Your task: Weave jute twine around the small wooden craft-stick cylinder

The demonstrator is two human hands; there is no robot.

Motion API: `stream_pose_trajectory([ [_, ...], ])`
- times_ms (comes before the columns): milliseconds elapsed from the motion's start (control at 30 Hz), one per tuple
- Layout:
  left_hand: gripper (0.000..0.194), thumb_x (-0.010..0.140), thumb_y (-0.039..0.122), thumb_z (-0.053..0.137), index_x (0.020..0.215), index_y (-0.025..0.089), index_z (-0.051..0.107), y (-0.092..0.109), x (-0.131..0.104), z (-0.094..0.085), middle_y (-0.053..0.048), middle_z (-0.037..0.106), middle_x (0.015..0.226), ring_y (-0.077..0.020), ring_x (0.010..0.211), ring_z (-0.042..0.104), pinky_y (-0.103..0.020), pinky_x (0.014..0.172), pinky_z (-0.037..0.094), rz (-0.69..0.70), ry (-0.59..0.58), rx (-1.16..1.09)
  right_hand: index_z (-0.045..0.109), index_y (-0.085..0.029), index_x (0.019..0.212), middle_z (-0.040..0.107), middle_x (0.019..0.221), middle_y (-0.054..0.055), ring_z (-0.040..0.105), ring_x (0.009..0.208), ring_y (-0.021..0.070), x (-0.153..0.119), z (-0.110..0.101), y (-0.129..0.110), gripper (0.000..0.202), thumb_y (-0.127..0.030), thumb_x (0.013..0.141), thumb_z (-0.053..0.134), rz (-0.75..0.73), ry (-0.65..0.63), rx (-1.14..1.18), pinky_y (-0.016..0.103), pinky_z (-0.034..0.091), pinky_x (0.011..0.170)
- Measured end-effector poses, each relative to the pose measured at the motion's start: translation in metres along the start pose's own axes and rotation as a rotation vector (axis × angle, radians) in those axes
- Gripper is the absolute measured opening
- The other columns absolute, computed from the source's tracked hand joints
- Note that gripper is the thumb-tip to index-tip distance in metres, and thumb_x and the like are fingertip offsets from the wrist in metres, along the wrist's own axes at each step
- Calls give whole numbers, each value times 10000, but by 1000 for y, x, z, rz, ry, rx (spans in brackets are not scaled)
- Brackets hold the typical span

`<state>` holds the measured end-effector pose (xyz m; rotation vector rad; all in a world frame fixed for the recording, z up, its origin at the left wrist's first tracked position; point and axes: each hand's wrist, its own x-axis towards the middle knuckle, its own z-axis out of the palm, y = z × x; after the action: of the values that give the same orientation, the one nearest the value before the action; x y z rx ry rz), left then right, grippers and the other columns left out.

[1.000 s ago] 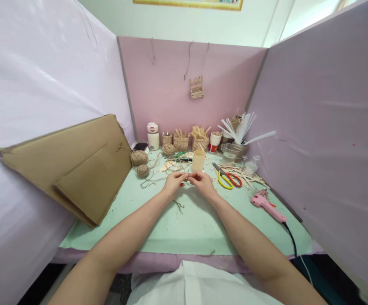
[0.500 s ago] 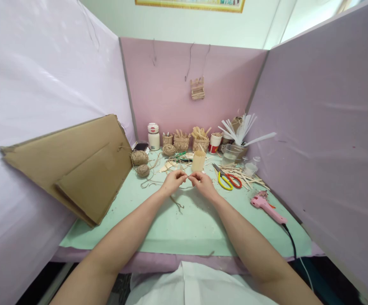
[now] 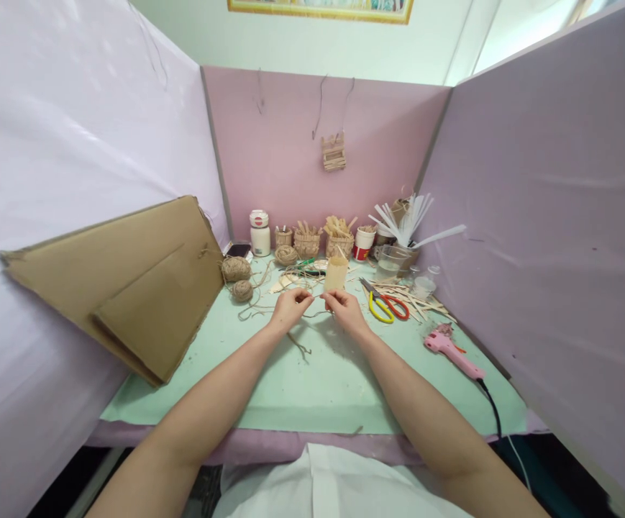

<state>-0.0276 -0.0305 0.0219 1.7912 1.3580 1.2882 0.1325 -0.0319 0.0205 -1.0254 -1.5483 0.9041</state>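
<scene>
Over the middle of the table, my left hand [image 3: 290, 309] and my right hand [image 3: 344, 309] face each other, fingertips pinched and a small gap between them. Both grip a thin piece of twine [image 3: 320, 314], part of which hangs in a loop below the fingers. Just behind my right hand stands a pale tan cylinder [image 3: 336, 274], with a stick showing at its top. A short bit of twine [image 3: 300, 346] lies under my left wrist. Farther left are balls of twine [image 3: 236, 269] with loose strands around them.
Scissors [image 3: 381, 302] with red and yellow handles lie right of my hands, beside scattered thin strips [image 3: 417, 298]. A pink glue gun [image 3: 455, 353] rests at the right edge. Cardboard [image 3: 144, 288] leans at left. Small baskets [image 3: 307, 243] and a white bottle [image 3: 259, 237] line the back.
My hands have drawn slightly apart, widening the gap between the fingertips. The view has shifted a little; the things on the table stay where they were.
</scene>
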Motion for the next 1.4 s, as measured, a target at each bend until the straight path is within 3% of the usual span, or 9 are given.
stream_pose_trajectory([
  [167, 183, 661, 332, 614, 666, 150, 630, 1, -1, 6, -17, 620, 653, -134, 634, 534, -265, 633, 420, -40, -8, -135, 643, -184, 726, 606, 665, 14, 532, 652, 148, -2, 2, 0, 257, -424, 735, 552, -52, -12, -11, 274, 420, 638],
  [300, 192, 624, 310, 639, 710, 139, 641, 7, -4, 8, -2, 592, 602, -104, 563, 485, -242, 560, 378, -162, -32, -304, 673, -191, 772, 660, 795, 45, 569, 748, 174, -3, 4, 4, 210, -374, 732, 578, -120, -1, -45, 304, 433, 712],
  [567, 237, 545, 300, 695, 700, 142, 612, 7, -5, 9, 19, 556, 589, -66, 504, 418, -225, 505, 309, -275, -41, -485, 631, -179, 809, 641, 760, 34, 539, 663, 151, -3, 3, 5, 193, -347, 718, 603, -103, 60, -86, 293, 432, 656],
  [733, 214, 560, 299, 680, 690, 134, 643, 10, -7, 9, 23, 541, 559, -71, 506, 396, -232, 509, 294, -269, -65, -459, 633, -189, 734, 624, 727, 34, 531, 670, 148, -6, 3, 4, 152, -319, 770, 564, -249, 27, -207, 281, 427, 655],
  [967, 205, 554, 237, 705, 710, 109, 671, 10, -5, 8, 37, 494, 489, -52, 470, 359, -221, 473, 249, -349, -93, -567, 673, -210, 880, 608, 829, 53, 557, 730, 144, -5, 3, 11, 192, -278, 848, 497, -442, 16, -361, 271, 440, 671],
  [1267, 197, 520, 109, 755, 692, 96, 659, 14, -3, 5, -3, 583, 590, -53, 545, 485, -184, 524, 367, -523, -157, -851, 670, -229, 973, 599, 829, 59, 546, 794, 164, -6, 1, 13, 246, -246, 882, 442, -538, 11, -639, 273, 415, 702],
  [1400, 155, 583, 145, 748, 687, 97, 643, 11, -2, 4, -22, 599, 641, -56, 588, 511, -166, 533, 395, -585, -151, -924, 667, -240, 982, 595, 824, 61, 526, 791, 170, -6, 1, 11, 256, -219, 880, 433, -563, 11, -741, 273, 396, 684],
])
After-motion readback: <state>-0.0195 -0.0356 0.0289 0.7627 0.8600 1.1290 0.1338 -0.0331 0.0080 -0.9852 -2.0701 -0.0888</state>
